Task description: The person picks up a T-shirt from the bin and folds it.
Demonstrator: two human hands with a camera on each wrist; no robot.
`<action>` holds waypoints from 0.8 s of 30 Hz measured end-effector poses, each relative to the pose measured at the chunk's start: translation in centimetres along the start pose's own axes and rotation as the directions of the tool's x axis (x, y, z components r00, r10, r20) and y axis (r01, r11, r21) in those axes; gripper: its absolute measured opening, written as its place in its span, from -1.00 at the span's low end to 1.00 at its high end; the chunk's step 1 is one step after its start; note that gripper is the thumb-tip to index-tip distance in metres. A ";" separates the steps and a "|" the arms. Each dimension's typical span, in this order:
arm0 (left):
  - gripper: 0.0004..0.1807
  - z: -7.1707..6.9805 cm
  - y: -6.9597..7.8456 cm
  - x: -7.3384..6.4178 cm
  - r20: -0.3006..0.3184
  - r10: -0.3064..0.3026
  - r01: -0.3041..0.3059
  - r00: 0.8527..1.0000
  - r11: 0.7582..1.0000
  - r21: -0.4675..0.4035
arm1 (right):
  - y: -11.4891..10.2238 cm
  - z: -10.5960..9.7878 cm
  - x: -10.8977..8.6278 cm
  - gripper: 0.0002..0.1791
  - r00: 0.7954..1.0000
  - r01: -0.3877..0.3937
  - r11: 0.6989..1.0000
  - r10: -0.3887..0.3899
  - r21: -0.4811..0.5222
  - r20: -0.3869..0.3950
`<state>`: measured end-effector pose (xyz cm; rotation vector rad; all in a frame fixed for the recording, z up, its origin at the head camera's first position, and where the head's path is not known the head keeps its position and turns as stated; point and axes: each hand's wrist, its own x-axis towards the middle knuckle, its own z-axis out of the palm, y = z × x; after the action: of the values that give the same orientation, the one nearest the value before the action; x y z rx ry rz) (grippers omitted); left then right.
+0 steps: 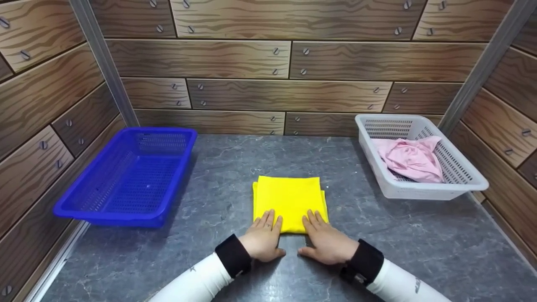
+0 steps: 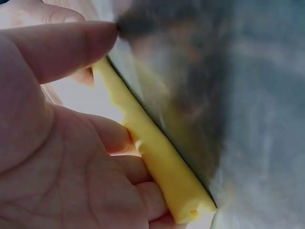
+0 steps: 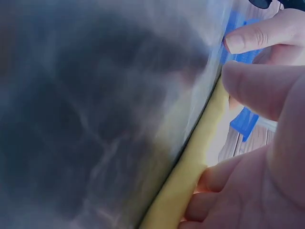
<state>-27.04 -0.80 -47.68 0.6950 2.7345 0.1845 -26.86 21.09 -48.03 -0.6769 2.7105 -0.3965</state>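
Observation:
A folded yellow cloth (image 1: 289, 195) lies flat on the grey marbled table, its layers slightly offset at the left and right sides. My left hand (image 1: 264, 238) rests with straight fingers on its near left corner, thumb on the tabletop side. On the near right corner, my right hand (image 1: 326, 239) lies the same way, fingers extended over the fabric. In the left wrist view the cloth's folded edge (image 2: 162, 157) runs under the fingers. The right wrist view shows the near edge of the cloth (image 3: 190, 162) beneath the right fingers.
At the left stands a blue plastic basket (image 1: 174, 184) with perforated walls. A white basket (image 1: 379, 172) at the back right holds a crumpled pink cloth (image 1: 413, 159). Wood-patterned walls (image 1: 235, 61) enclose the grey table (image 1: 226, 155) at the back and sides.

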 end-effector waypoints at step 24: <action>-0.10 -3.0 -3.5 9.0 -0.056 -0.012 0.008 0.998 0.997 -0.071 | 3.8 -3.5 9.0 -0.12 0.986 -0.141 0.990 0.142 0.019 -0.083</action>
<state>-37.09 0.40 -47.94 0.6663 2.7692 0.3021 -37.22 20.55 -48.31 -0.4705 2.8112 -0.4166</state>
